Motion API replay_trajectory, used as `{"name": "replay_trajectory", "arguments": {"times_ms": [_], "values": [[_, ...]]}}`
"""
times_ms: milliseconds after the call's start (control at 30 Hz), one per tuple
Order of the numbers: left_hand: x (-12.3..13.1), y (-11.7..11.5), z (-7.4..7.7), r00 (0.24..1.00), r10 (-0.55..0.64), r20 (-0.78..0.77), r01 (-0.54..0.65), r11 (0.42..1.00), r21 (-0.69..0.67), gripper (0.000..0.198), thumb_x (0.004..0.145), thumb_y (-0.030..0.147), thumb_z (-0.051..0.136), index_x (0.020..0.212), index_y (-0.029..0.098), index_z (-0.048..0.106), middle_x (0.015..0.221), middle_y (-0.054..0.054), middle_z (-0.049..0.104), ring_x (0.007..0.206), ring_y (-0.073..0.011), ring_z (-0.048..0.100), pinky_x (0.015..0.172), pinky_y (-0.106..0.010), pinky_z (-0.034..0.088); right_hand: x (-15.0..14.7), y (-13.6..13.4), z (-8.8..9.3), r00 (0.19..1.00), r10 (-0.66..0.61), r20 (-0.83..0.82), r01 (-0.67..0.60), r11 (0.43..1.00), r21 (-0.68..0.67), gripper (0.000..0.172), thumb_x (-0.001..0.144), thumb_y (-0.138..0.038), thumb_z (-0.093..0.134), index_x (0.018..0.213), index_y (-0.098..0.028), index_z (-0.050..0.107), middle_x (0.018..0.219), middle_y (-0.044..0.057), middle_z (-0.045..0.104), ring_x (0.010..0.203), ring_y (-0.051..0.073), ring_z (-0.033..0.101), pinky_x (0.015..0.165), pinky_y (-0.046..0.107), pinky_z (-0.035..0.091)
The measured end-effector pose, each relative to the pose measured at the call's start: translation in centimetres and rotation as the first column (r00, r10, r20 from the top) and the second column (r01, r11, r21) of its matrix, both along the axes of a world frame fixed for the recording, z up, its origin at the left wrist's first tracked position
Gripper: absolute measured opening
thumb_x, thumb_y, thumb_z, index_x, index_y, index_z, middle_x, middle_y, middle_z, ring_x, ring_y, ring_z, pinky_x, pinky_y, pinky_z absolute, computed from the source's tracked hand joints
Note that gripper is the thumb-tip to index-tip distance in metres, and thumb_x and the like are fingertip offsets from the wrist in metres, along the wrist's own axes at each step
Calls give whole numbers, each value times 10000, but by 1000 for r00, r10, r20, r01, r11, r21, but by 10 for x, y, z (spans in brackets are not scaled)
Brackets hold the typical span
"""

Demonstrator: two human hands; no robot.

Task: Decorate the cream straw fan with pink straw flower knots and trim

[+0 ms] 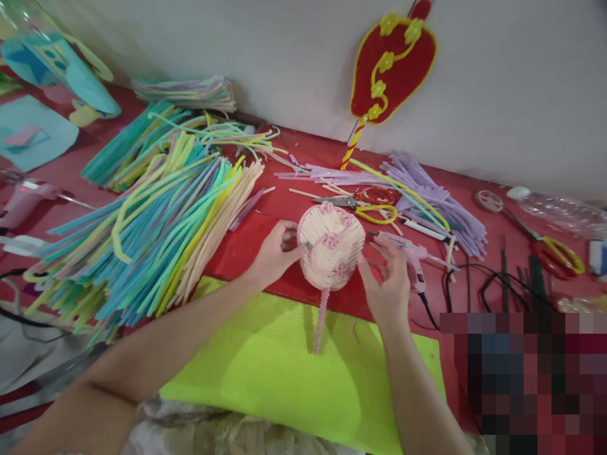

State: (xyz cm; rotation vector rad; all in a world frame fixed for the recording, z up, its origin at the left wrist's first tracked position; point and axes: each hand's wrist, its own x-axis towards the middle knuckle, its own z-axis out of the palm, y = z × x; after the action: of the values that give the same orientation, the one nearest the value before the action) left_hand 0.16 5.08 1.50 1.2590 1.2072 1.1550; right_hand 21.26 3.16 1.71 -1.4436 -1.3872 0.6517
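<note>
A small round hand fan made of cream pipe cleaners, trimmed with pink flowers and a pink rim, stands nearly upright in front of me. Its twisted pink handle points down over a lime-green felt sheet. My left hand grips the fan's left edge between thumb and bent fingers. At the right edge my right hand holds on with the thumb against the rim; its other fingers are curled and partly behind. Just beyond that hand lies a pink glue gun. Scissors with red and yellow handles lie behind the fan.
Bundles of colored pipe cleaners cover the left, with purple ones at back right. A red fan leans on the wall. Another glue gun sits far left. More scissors, a plastic bottle and black cords are right.
</note>
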Motion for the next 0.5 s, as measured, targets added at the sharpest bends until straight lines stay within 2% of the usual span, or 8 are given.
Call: {"name": "replay_trajectory", "arguments": {"times_ms": [33, 100, 200, 267, 400, 500], "values": [[-1, 1, -1, 1000, 4, 27, -4, 1000, 8, 370, 704, 355, 666, 949, 182, 449, 946, -59, 628, 917, -171, 604, 733, -285, 477, 0, 3, 1, 999, -22, -45, 23, 1000, 6, 532, 733, -345, 666, 1213, -213, 479, 1284, 130, 526, 1167, 225, 524, 904, 417, 491], [-3, 3, -2, 997, 13, 80, -14, 1000, 22, 392, 686, 371, 688, 937, 181, 454, 973, -65, 625, 959, -177, 595, 789, -307, 477, -1, 7, 3, 985, -34, -169, 23, 998, -66, 585, 726, -391, 670, 1244, -211, 466, 1289, 133, 535, 1159, 236, 537, 904, 432, 490], [-7, 4, -2, 990, -10, 140, 9, 1000, 6, 426, 662, 394, 719, 940, 180, 478, 1031, -81, 632, 1002, -193, 590, 843, -339, 477, -10, 12, 4, 920, 9, -392, -117, 960, -254, 507, 728, -463, 653, 1145, -187, 565, 1160, 119, 637, 1042, 250, 613, 869, 439, 508], [-7, 4, -1, 987, -18, 161, 23, 999, -24, 449, 651, 415, 729, 960, 175, 510, 1065, -90, 642, 1016, -209, 592, 864, -359, 477, -19, 12, 3, 866, 24, -500, -193, 938, -289, 470, 710, -457, 675, 1083, -179, 610, 1101, 104, 671, 988, 251, 637, 862, 435, 513], [-4, 0, 1, 973, 4, 231, 31, 988, -150, 479, 653, 436, 721, 1021, 155, 597, 1098, -91, 663, 1043, -241, 596, 903, -386, 473, -39, 8, 0, 855, 1, -519, -151, 957, -247, 461, 659, -400, 735, 1050, -177, 636, 1055, 84, 693, 954, 245, 645, 866, 434, 515], [-3, -2, 0, 954, 22, 299, 61, 962, -264, 455, 628, 441, 744, 957, 138, 660, 1029, -88, 698, 977, -254, 632, 882, -398, 493, -44, 4, -2, 856, -1, -518, -133, 966, -222, 441, 665, -382, 737, 1047, -185, 638, 1040, 76, 696, 940, 234, 648, 853, 424, 521]]}}
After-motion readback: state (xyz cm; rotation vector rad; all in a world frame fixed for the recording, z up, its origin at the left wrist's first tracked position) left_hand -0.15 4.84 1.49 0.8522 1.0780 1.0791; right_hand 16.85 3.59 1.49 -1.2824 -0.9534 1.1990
